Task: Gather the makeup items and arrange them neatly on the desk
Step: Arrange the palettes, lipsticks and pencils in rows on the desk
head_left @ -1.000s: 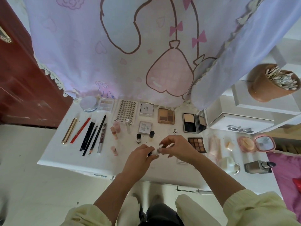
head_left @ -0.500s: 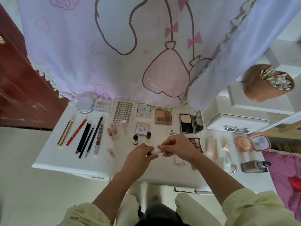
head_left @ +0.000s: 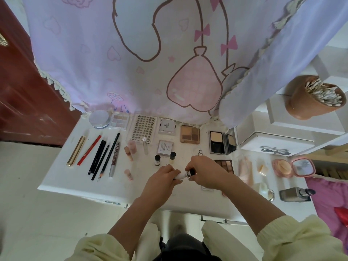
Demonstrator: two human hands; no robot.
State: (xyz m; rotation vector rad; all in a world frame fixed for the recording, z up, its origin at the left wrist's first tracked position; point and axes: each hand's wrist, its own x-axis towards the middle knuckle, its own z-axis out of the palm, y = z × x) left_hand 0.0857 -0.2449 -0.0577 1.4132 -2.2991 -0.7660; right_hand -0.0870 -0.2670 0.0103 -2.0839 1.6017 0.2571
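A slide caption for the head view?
The left hand and right hand hold a small tube over the white desk.

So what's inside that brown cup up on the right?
The brown cup is packed with white-tipped cotton swabs. Only their tips show; the cup's wall hides their lower ends and anything beneath them.

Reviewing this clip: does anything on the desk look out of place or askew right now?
Yes. A grey bottle lies on its side near the right edge of the desk, and the pink compact beyond it is open, unlike the tidy rows on the left. One small pink tube lies apart from its group.
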